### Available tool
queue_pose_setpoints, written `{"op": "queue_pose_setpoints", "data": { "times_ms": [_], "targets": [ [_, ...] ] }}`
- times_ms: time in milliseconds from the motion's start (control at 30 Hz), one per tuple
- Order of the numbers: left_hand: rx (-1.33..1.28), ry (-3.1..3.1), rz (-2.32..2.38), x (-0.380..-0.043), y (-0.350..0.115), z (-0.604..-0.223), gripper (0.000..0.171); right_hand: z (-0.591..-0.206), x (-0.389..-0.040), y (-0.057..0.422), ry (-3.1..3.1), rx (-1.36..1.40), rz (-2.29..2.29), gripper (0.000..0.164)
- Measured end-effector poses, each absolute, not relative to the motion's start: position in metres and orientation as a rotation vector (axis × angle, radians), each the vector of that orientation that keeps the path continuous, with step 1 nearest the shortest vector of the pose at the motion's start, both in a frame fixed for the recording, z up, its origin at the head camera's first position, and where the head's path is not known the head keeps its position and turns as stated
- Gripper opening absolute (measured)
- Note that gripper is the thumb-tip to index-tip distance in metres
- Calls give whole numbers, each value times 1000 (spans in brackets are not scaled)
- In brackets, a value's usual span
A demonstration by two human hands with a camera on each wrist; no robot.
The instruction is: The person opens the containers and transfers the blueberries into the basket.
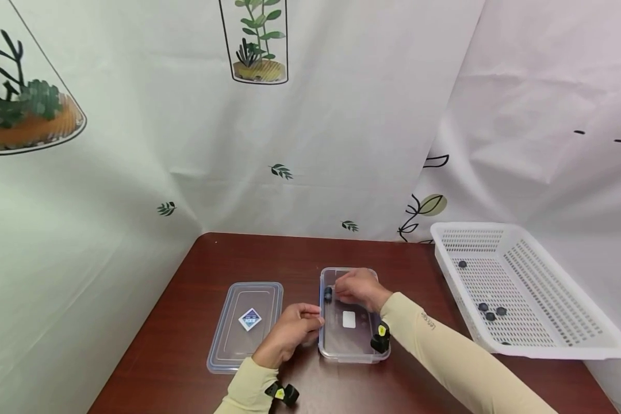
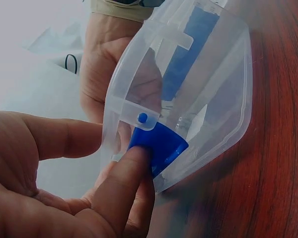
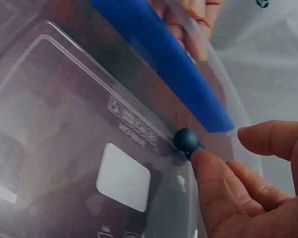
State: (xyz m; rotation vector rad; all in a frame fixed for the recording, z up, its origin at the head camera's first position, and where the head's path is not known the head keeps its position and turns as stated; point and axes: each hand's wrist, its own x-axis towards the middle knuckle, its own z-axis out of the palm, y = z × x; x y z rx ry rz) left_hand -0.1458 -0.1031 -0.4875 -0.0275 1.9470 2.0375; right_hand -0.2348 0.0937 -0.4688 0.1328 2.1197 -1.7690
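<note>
A clear plastic container with blue side latches stands in the middle of the table. My left hand holds its left side, fingers at the rim and on a blue latch. Reaching inside the far end is my right hand, its thumb and fingers apart. One right fingertip touches a small dark blue ball, like a blueberry, near the container's corner; another dark shape shows partly behind it. The container's lid, with a blue and white diamond label, lies flat left of my left hand.
A white perforated basket stands at the right with several similar dark balls on its bottom. A white square sticker shows at the container's base. Behind the brown table hangs a white printed cloth.
</note>
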Motion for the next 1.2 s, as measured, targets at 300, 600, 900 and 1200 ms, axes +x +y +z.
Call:
{"op": "queue_pose_setpoints", "data": {
  "times_ms": [300,600,900,1200],
  "targets": [
    [-9,1961,2018,-147,-102,-486,39,-477,-228,86,2087,168,-1723,26],
    [-4,1947,2025,-146,-103,-485,39,-482,-231,81,2074,171,-1700,17],
    [-4,1954,2018,-145,-104,-485,39,-484,-231,78,2101,136,-1656,10],
    [-14,1956,2020,-145,-104,-485,38,-484,-230,77,2133,99,-1635,10]
  ]
}}
